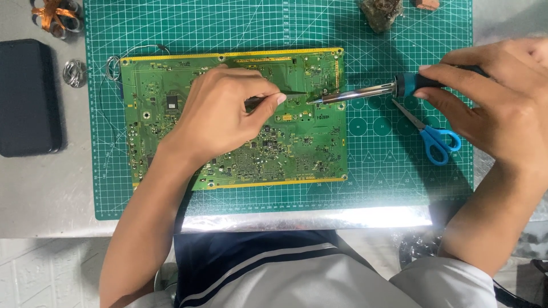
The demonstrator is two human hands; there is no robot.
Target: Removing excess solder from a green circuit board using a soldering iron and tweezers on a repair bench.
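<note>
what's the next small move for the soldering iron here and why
Probably ease the soldering iron in the right hand slightly left until its tip meets the tweezers held by the left hand; both tips point at one spot on the circuit board, with a small gap between.

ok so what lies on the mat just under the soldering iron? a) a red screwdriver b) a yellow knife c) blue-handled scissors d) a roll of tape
c: blue-handled scissors lie on the green cutting mat, just below the soldering iron held in the right hand.
</note>
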